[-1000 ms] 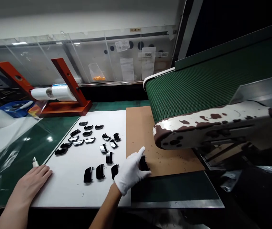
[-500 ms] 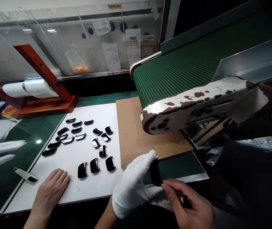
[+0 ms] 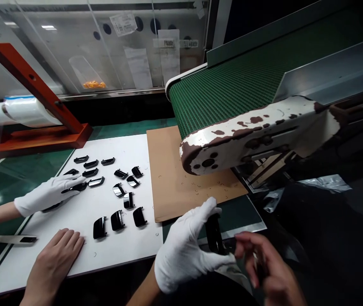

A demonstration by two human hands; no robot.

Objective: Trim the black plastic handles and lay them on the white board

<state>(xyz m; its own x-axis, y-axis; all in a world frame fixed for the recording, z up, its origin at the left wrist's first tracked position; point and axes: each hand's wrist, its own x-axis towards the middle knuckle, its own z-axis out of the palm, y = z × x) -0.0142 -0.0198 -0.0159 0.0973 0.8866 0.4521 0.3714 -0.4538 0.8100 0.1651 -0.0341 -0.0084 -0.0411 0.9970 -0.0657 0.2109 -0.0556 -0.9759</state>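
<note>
My left hand [image 3: 184, 246], in a white glove, grips a glossy black plastic part [image 3: 213, 233] by its two ends, between fingers and thumb. Just to the right, my bare right hand [image 3: 265, 263] is curled, its fingertips apart from that part. Something small, dark and shiny shows within its fingers, too blurred to name. Similar black parts [image 3: 117, 221] lie in loose groups on a white sheet [image 3: 127, 248] to the left.
A co-worker's gloved hand [image 3: 47, 191] touches black parts at the left; their bare hand [image 3: 55, 259] rests on the sheet's front edge. A cutter [image 3: 12, 240] lies nearby. Brown cardboard [image 3: 168, 187] with small curled scraps lies under the green conveyor's end [image 3: 206, 102]. An orange roll stand [image 3: 37, 85] stands back left.
My right hand has drawn back to the right, off the black part. The co-worker's gloved hand has reached in onto the parts on the sheet. The view has turned slightly right.
</note>
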